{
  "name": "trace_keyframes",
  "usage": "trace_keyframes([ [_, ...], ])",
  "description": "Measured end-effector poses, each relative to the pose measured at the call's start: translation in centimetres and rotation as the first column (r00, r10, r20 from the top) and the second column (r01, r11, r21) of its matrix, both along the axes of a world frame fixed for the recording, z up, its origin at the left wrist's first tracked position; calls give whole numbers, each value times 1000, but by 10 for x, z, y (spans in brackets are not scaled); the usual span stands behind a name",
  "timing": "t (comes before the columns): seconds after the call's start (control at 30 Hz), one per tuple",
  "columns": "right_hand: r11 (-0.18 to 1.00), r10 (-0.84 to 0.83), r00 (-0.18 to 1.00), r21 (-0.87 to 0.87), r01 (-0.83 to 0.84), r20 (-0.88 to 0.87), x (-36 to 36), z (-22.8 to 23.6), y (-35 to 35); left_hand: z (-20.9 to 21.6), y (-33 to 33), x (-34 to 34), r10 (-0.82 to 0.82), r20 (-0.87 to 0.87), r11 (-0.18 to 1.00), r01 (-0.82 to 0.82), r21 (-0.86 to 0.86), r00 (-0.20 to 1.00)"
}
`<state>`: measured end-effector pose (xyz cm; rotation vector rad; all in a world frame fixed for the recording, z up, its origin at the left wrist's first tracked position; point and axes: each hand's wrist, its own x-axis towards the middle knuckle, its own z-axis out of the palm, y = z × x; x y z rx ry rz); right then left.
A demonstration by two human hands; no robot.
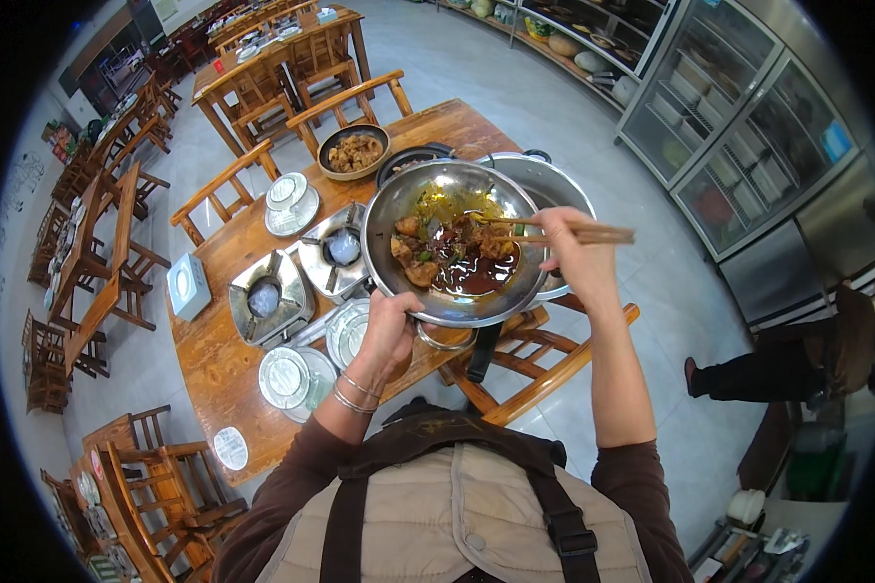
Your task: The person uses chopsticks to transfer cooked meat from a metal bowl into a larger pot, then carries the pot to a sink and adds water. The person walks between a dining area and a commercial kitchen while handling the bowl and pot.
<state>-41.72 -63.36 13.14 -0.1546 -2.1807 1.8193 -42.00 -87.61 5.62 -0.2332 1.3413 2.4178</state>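
Observation:
My left hand (389, 330) is closed on the near-left rim of a wide steel bowl (379, 228) and holds it up over the table. Inside lie brown chunks of food (415, 262) in dark, oily red sauce. With my right hand (576, 255) I grip a pair of wooden chopsticks (608, 234); their tips reach into the food on the bowl's right side. Partly beneath and behind the bowl stands a big steel pot (569, 194), its near part covered by the bowl and my right hand.
On the wooden table (209, 360) are two portable gas stoves (270, 296), stacked glass-and-plate settings (292, 204), a tissue box (188, 287) and a dark pan of food (354, 152). Wooden chairs (544, 374) stand close by. A person's legs (758, 374) show at right, near glass-door fridges (739, 126).

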Motion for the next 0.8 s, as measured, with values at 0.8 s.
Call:
trace_keyframes([
  [0.8,982,-85,995,-163,93,56,95,-50,-14,-8,-8,-5,100,-8,995,-100,-2,995],
])
